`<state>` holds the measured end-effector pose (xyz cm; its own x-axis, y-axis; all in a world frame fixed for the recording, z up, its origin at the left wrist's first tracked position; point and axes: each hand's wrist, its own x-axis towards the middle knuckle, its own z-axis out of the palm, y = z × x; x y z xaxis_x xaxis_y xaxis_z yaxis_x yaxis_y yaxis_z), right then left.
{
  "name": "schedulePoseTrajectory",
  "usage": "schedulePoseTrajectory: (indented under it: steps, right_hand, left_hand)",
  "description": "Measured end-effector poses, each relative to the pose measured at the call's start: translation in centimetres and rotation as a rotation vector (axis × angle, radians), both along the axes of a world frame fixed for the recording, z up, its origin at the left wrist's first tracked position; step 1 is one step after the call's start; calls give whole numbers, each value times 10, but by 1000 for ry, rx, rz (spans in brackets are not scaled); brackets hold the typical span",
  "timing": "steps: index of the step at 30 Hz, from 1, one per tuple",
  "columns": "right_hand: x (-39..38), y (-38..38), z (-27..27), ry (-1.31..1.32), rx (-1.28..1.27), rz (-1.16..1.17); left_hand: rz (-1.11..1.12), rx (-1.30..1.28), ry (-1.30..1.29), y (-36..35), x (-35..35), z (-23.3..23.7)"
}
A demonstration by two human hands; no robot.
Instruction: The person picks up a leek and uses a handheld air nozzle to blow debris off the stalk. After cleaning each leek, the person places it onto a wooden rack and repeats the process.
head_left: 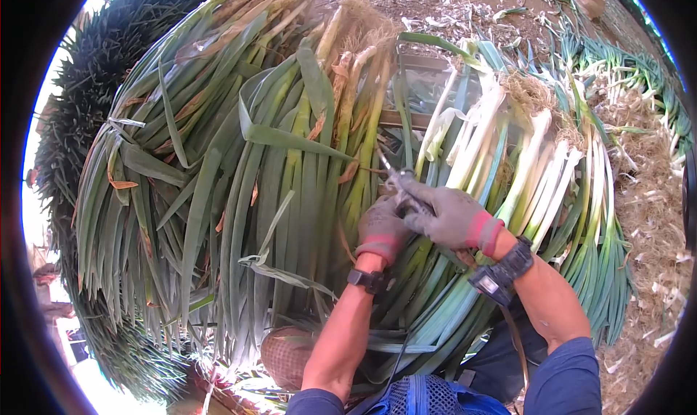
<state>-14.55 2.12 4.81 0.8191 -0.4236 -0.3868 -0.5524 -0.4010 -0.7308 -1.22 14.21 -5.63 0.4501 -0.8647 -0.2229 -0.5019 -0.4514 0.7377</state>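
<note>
My right hand (446, 213), in a grey glove with a red cuff, is closed around a small tool with a thin metal nozzle (390, 164), which looks like an air blow gun. The nozzle points up and left. Pressed against it is my left hand (382, 230), gloved the same way, its fingers curled in; what they grip is hidden. Under and beside both hands lie long green onions (363, 175) with yellowed outer leaves at left. To the right are green onions with clean white stems (475, 135) and tangled roots.
A large tied bundle of green onions (138, 175) fills the left side, with a darker green pile (80, 117) behind it. Root and peel scraps (646, 255) cover the ground at right. Several more onions (617, 59) lie at the far right. Wooden slats (425, 61) show beyond my hands.
</note>
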Motion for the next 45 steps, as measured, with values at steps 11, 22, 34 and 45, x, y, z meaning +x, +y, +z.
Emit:
schedulePoseTrajectory:
  steps: [11,22,34,45]
  right_hand:
    - [40,-45,-18,-18,-107,-124]
    - [106,-150,-74,-106,-450,-214]
    - [23,-77,-19,48,-298,-98]
    - [-65,33,17,74,-56,72]
  left_hand:
    - [206,163,-385,-49,53,28]
    - [123,403,-447,-79,72,30]
    - [5,535,-301,-62,63,43]
    - [72,550,-255,-24,45,45]
